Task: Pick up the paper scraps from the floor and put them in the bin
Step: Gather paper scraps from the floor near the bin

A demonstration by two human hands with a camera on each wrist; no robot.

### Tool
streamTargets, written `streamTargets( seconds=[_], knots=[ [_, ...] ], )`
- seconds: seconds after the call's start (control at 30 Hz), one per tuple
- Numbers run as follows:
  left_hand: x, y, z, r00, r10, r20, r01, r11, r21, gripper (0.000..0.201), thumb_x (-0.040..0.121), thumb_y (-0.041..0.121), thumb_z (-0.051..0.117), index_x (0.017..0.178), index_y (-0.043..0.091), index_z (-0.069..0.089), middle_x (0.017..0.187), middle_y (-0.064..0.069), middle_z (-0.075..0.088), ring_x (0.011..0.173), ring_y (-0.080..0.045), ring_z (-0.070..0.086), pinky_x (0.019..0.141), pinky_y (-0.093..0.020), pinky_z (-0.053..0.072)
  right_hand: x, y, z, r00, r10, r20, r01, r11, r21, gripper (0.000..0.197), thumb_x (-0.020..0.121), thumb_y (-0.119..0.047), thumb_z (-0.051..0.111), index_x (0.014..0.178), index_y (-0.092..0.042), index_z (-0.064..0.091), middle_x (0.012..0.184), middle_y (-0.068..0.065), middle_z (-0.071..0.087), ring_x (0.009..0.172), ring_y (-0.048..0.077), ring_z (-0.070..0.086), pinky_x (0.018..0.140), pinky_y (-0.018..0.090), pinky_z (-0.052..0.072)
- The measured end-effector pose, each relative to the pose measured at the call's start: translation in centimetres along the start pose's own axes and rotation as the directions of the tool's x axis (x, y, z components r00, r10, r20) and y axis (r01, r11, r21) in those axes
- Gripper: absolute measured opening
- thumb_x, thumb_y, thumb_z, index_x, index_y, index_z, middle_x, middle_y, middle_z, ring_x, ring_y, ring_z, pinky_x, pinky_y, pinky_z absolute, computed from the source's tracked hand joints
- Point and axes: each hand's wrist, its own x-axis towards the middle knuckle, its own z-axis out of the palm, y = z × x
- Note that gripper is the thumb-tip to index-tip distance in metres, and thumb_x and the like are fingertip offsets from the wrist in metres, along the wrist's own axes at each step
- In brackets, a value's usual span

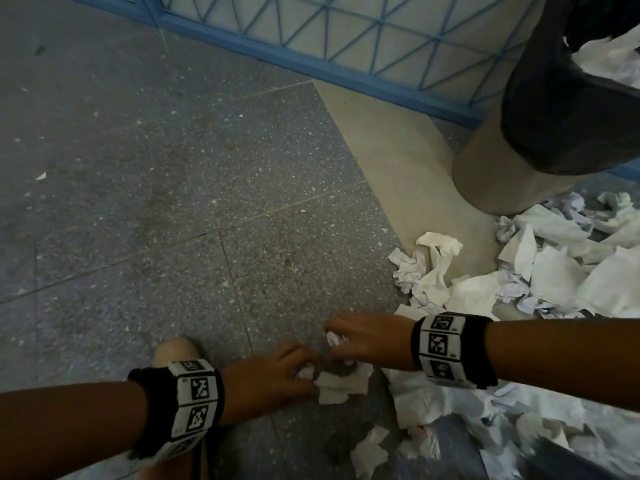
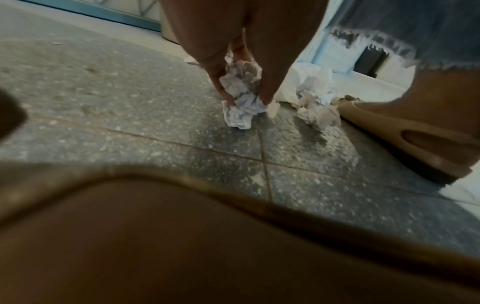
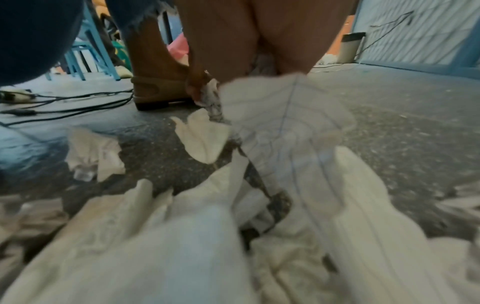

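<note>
Speckled floor [image 1: 138, 150], paper scraps [image 1: 571, 271] heaped rt below bin [image 1: 540, 109]. Left hand [image 1: 273, 375] pinching crumpled wad [image 2: 241, 98], right hand [image 1: 367, 337] curled round another. Best squeeze tight w/ both, sweep loose bits in before lifting.

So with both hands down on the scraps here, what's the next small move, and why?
Probably lift both hands toward the black-lined bin. The left hand and right hand each already grip a crumpled white paper scrap, while the bin stands up and to the right, with paper already inside it.
</note>
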Motion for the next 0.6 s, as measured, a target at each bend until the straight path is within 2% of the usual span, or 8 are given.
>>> streamTargets(
  seconds=[0.07,0.13,0.23,0.3,0.4,0.5,0.53,0.6],
  knots=[
    [-0.1,-0.2,0.4,0.998,0.029,0.056,-0.038,0.983,0.180,0.037,0.084,0.036,0.040,0.119,0.045,0.048,0.130,0.007,0.037,0.116,-0.012,0.038,0.082,-0.016,0.054,-0.4,-0.1,0.3,0.997,-0.018,-0.080,0.022,0.999,0.047,0.030,0.072,-0.010,0.071,0.099,-0.013,0.058,0.103,0.018,0.064,0.084,0.027,0.064,0.060,0.027,0.054],
    [0.6,-1.0,1.1,0.992,0.126,0.021,-0.126,0.942,0.310,0.036,0.083,0.035,0.046,0.119,0.042,0.050,0.128,0.003,0.041,0.111,-0.017,0.043,0.074,-0.018,0.057,-0.9,0.0,0.9,0.996,0.040,-0.074,-0.035,0.997,0.070,0.041,0.061,-0.010,0.080,0.096,-0.017,0.057,0.100,0.014,0.065,0.081,0.023,0.064,0.057,0.023,0.052],
    [1.7,-2.3,0.8,0.994,0.106,0.038,-0.112,0.892,0.438,0.048,0.072,0.044,0.064,0.118,0.038,0.051,0.127,0.000,0.039,0.109,-0.020,0.058,0.063,-0.021,0.060,-1.0,-0.1,0.6,0.989,0.055,-0.140,-0.041,0.994,0.102,0.049,0.060,-0.005,0.080,0.099,-0.016,0.052,0.108,0.019,0.062,0.087,0.028,0.063,0.061,0.031,0.056],
    [1.8,-3.2,0.3,0.989,0.145,0.030,-0.144,0.897,0.417,0.045,0.076,0.038,0.059,0.120,0.033,0.051,0.127,-0.001,0.036,0.106,-0.019,0.064,0.061,-0.023,0.061,-0.7,-0.8,0.5,0.993,0.037,-0.115,-0.030,0.998,0.060,0.049,0.066,-0.010,0.076,0.106,-0.014,0.049,0.115,0.023,0.057,0.095,0.034,0.060,0.068,0.039,0.056],
    [2.2,-3.0,-1.2,0.998,0.059,-0.004,-0.052,0.909,0.414,0.036,0.080,0.039,0.045,0.113,0.032,0.054,0.123,0.002,0.046,0.100,-0.009,0.063,0.067,-0.016,0.059,-0.4,-2.6,1.1,0.997,0.054,0.055,-0.059,0.993,0.100,0.044,0.079,-0.017,0.064,0.119,-0.007,0.047,0.131,0.030,0.042,0.115,0.044,0.045,0.086,0.052,0.051],
    [3.3,-3.0,-2.2,1.000,-0.001,0.028,-0.008,0.943,0.332,0.056,0.081,0.042,0.017,0.128,0.024,0.042,0.140,-0.005,0.042,0.125,-0.022,0.045,0.096,-0.033,0.049,-0.2,-3.0,1.4,0.987,0.075,0.145,-0.084,0.995,0.061,0.029,0.083,-0.022,0.049,0.106,-0.010,0.062,0.119,0.028,0.058,0.105,0.041,0.058,0.073,0.041,0.056],
    [3.7,-2.8,-2.7,1.000,-0.003,0.005,0.001,0.946,0.324,0.051,0.088,0.039,0.020,0.133,0.024,0.038,0.144,-0.006,0.038,0.129,-0.024,0.041,0.100,-0.035,0.046,0.1,-2.9,1.5,0.989,0.064,0.132,-0.072,0.996,0.056,0.039,0.083,-0.025,0.035,0.106,-0.008,0.063,0.115,0.028,0.060,0.101,0.042,0.060,0.070,0.041,0.056],
    [4.6,-2.3,-4.0,0.997,-0.055,-0.051,0.067,0.964,0.256,0.044,0.096,0.031,0.035,0.139,0.024,0.033,0.147,-0.002,0.035,0.132,-0.022,0.037,0.105,-0.034,0.039,0.9,-2.3,0.9,0.995,0.074,0.073,-0.082,0.990,0.115,0.051,0.086,-0.025,0.022,0.119,-0.002,0.054,0.122,0.033,0.052,0.108,0.046,0.052,0.082,0.049,0.049]
  ],
)
